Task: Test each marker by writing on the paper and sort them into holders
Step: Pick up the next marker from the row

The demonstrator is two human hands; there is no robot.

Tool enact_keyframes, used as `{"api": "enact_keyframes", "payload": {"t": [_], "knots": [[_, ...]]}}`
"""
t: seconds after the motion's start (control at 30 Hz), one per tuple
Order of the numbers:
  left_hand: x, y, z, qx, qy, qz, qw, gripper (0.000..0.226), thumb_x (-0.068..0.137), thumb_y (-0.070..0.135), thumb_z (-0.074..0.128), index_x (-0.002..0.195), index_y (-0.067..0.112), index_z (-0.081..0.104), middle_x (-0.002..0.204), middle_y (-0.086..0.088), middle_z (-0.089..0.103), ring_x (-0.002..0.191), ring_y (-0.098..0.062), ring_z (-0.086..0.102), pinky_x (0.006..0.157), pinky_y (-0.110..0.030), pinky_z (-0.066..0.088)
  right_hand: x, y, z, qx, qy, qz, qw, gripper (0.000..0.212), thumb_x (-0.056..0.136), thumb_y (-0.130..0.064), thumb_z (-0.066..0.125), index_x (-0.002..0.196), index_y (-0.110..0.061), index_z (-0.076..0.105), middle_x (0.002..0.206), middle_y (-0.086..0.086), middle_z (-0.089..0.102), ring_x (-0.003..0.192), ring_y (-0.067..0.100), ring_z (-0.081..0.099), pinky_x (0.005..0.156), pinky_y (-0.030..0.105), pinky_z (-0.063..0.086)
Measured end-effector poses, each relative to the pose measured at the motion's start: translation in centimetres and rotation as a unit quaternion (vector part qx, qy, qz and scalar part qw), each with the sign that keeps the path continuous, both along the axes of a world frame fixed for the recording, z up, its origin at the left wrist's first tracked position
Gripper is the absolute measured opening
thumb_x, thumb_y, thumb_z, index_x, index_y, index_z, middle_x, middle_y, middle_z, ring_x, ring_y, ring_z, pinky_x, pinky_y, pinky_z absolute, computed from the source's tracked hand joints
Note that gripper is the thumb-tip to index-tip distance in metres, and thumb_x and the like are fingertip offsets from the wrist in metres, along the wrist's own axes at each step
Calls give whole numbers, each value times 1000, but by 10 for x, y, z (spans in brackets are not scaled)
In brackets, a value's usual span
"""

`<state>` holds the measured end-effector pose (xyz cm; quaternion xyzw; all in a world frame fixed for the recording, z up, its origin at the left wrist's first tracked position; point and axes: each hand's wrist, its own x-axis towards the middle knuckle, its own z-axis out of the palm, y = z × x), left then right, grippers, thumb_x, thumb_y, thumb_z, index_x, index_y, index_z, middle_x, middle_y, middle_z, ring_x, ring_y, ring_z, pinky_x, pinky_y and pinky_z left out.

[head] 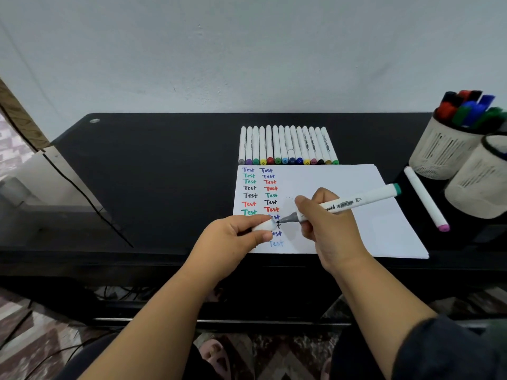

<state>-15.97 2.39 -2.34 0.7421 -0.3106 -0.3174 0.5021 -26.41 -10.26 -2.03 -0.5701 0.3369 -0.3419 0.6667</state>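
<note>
White paper (329, 187) lies on the black bench (153, 171), lined with coloured "Test" words down its left part. Over the paper's lower left, the right hand (326, 226) grips an uncapped marker (354, 202), its grey tip pointing at the cap (263, 225) pinched in the left hand (236, 237); tip and cap nearly meet. A row of markers (288, 145) lies just beyond the paper. Right of the paper lie a pink-ended marker (425, 198) and two holders (463, 160).
</note>
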Motion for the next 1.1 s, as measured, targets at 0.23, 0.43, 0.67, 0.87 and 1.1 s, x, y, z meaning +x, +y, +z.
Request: {"api": "enact_keyframes", "payload": {"t": [0.23, 0.43, 0.67, 0.87, 1.1], "knots": [[-7, 0, 5, -20, 2, -25, 999, 25, 79, 25, 72, 95, 43, 67, 101, 21, 65, 88, 0, 64, 69, -16, 53, 2, 9, 0, 7, 29, 84, 996, 35, 86, -13, 66, 59, -17, 43, 46, -4, 52, 42, 7, 42, 46, 20, 36], [-3, 2, 9, -55, 9, 11, 998, 27, 74, 22, 75, 94, 39, 69, 91, 19, 68, 79, 5, 65, 59, -6, 46, -6, 4, 7, 57, -11, 171, 983, 19, 72, -17, 74, 66, -11, 58, 55, 6, 58, 45, 10, 43, 43, 17, 34], [-2, 1, 7, -45, -4, 15, 999, 24, 72, 26, 76, 93, 36, 70, 88, 19, 70, 84, -2, 66, 66, -8, 49, -7, 2, 11, 48, -1, 127, 991, 30, 88, -15, 63, 62, -13, 48, 50, 9, 59, 43, 13, 41, 41, 18, 35], [-2, 1, 7, -43, -3, 8, 999, 19, 75, 24, 76, 84, 39, 69, 85, 18, 70, 84, -5, 67, 71, -15, 53, -1, 7, 7, 86, -32, 103, 990, 39, 89, -6, 60, 59, -12, 36, 44, 8, 52, 36, 10, 43, 39, 16, 33], [-4, -3, 10, -33, -20, 11, 999, 18, 79, 27, 73, 90, 41, 69, 87, 24, 67, 85, -2, 65, 70, -15, 51, 5, 10, 9, 101, -18, 60, 993, 35, 90, -11, 59, 61, -12, 39, 42, 4, 50, 38, 11, 39, 39, 18, 32]]}}
